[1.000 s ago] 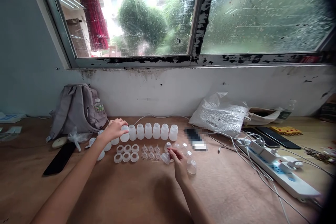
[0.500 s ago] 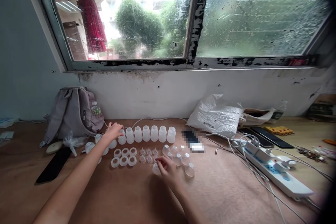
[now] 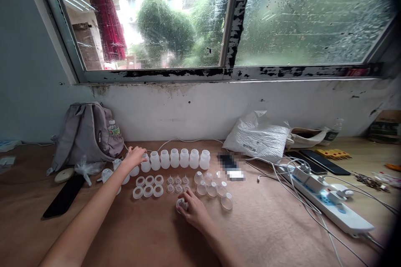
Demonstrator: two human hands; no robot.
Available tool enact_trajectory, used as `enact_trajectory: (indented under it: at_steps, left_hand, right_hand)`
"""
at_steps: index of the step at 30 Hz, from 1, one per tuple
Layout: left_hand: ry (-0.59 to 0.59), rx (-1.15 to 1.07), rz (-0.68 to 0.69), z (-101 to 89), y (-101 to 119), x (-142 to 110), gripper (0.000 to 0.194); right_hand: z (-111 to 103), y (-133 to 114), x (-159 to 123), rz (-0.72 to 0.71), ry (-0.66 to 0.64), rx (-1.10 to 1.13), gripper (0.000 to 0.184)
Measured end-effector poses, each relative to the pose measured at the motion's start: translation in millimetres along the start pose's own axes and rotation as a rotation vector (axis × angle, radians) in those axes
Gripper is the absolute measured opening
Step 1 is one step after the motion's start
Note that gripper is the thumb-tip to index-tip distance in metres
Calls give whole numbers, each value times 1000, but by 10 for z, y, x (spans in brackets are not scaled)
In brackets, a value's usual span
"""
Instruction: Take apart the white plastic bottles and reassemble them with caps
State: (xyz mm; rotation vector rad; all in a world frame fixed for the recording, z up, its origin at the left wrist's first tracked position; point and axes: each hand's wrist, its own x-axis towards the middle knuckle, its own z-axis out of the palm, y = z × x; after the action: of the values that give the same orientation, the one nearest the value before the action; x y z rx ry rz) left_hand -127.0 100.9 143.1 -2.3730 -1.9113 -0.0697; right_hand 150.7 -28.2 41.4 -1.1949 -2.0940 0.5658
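Note:
My left hand (image 3: 134, 156) reaches to the back of the table, its fingers curled over the top of a frosted baby bottle (image 3: 145, 164) at the left of a row. Other upright bottles (image 3: 174, 159) continue to the right. Close to me, my right hand (image 3: 192, 208) has its fingers closed on a small translucent cap (image 3: 181, 205) at the table surface; something pale shows inside it. Screw rings (image 3: 148, 191) lie in two rows left of that hand. Clear bottle nipples (image 3: 178, 181) stand just behind it, and dome caps (image 3: 226, 201) are spread to its right.
A grey backpack (image 3: 86, 133), a black phone-like slab (image 3: 64, 197) and a knotted plastic bag (image 3: 87, 170) are at the left. Toward the right lie a silver mailing bag (image 3: 257, 137), a white power strip (image 3: 328, 204) with loose cables, and two dark phones (image 3: 324, 162).
My right hand has moved slightly left and down to the cap, and its fingers now close around it. My left hand stays at the bottle.

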Motion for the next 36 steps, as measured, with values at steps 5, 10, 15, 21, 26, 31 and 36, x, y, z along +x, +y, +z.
enact_trajectory:
  at_steps: [5, 10, 15, 21, 26, 31, 36]
  left_hand:
    - [39, -23, 14, -83, 20, -36, 31]
    - [142, -84, 70, -138, 298, -243, 36]
    - [1, -526, 374, 203, 904, -817, 47]
    - [15, -722, 271, 654, 1357, -1301, 42]
    - [93, -745, 162, 815, 1337, -1394, 30]
    - [164, -738, 110, 914, 1308, -1489, 29]
    - [248, -697, 28, 905, 1347, -1543, 31]
  right_hand:
    - [49, 30, 3, 14, 4, -6, 12]
    - [59, 26, 33, 10, 68, 105, 5]
    - [42, -44, 34, -36, 121, 196, 11]
    - [116, -69, -1, -74, 66, 168, 12]
    - [269, -33, -40, -128, 22, 90, 7]
    - [381, -39, -73, -142, 1, 51, 5]
    - [444, -91, -88, -154, 107, 102, 7]
